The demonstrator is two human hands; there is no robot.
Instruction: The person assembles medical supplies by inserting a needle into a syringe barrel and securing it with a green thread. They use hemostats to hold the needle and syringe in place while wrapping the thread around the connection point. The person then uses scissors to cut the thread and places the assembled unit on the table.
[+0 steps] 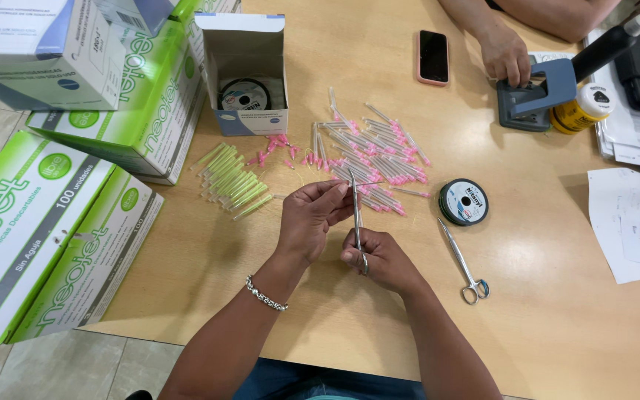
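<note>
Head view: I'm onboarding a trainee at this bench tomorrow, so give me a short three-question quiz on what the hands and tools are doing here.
1. True or false: the right hand holds a slim metal instrument pointing up toward the left hand.
2. Which lies on the table right of the hands? A) second pair of metal forceps B) a hammer C) a ruler
3. What colour are the caps in the larger pile beyond the hands?

Key: 1 true; 2 A; 3 pink.
</note>
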